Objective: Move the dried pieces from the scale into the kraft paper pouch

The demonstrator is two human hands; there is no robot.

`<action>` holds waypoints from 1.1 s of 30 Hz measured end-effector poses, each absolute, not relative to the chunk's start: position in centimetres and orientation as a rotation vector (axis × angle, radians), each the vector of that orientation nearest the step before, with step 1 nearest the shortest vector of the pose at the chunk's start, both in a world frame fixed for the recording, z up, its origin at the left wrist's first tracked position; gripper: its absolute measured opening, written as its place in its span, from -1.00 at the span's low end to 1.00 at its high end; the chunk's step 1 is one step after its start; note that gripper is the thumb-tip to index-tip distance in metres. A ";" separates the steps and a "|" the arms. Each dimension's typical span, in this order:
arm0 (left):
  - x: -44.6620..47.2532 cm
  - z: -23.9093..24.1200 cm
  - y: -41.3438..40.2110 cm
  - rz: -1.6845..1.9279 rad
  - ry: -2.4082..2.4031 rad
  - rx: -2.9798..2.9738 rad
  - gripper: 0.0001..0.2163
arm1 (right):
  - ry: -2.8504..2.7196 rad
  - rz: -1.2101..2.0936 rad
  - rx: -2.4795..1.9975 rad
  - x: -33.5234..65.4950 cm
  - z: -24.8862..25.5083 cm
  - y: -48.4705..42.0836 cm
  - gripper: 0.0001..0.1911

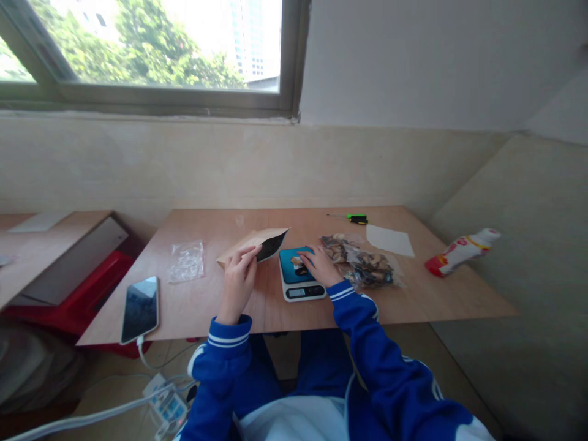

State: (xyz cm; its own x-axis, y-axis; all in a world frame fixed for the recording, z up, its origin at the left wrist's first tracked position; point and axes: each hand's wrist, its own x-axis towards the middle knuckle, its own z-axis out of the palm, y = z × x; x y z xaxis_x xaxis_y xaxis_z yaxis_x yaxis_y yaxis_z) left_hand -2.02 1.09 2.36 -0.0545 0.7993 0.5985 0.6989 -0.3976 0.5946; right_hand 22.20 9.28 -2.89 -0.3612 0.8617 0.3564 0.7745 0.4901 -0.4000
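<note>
A brown paper pouch [239,246] with a dark inside is gripped at its near side by my left hand [239,272], fingers closed on it. Its open mouth faces right, towards a digital kitchen scale [288,278] with a blue top. A few small pieces of what look like dried mushroom [298,266] lie on that blue top. Over them reaches my right hand [319,264], fingers stretched out and apart, the fingertips at the pieces. Just right of this hand are clear plastic bags of dried mushrooms [374,266].
On the wooden table [266,318] lie a clear plastic bag [186,260] and a phone [140,309] with a charging cable at the left. Behind the mushrooms are screwdrivers [357,218] and white paper [390,240]. A red-and-white bottle [462,252] stands at the right.
</note>
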 end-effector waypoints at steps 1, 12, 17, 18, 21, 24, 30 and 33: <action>-1.9 2.3 1.1 1.454 1.662 2.085 -0.70 | -2.172 0.254 -1.305 22.0 -1.7 9.0 -0.70; -0.1 0.9 0.8 1.512 1.729 2.056 -0.67 | -2.443 0.871 -0.652 16.5 6.4 8.8 -0.62; 1.7 -0.2 0.4 1.608 1.812 1.966 -0.67 | -2.538 0.825 -0.651 13.2 3.4 10.6 -0.77; 2.1 -0.5 0.3 1.639 1.808 1.942 -0.67 | -2.511 0.818 -0.646 12.7 3.2 10.7 -0.80; 3.2 -1.0 0.1 1.703 1.762 1.904 -0.65 | -2.432 0.787 -0.632 11.9 3.0 10.2 -0.86; 3.8 -1.3 -0.1 1.725 1.731 1.887 -0.63 | -2.378 0.758 -0.626 12.6 2.8 9.3 -0.72; 4.4 -1.7 -0.8 1.730 1.624 1.925 -0.64 | -2.293 0.713 -0.644 14.4 2.0 7.2 -0.68; 4.6 -2.0 -1.0 1.729 1.606 1.951 -0.64 | -2.278 0.700 -0.651 14.7 1.8 6.6 -0.68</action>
State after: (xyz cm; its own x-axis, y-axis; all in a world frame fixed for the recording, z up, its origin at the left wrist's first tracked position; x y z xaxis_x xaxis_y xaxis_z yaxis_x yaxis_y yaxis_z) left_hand 4.63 -1.00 -2.04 -0.1859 0.7124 0.6767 0.6223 -0.4477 0.6422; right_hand 14.68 6.55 1.82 -0.6593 0.6095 0.4402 0.2570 0.7330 -0.6298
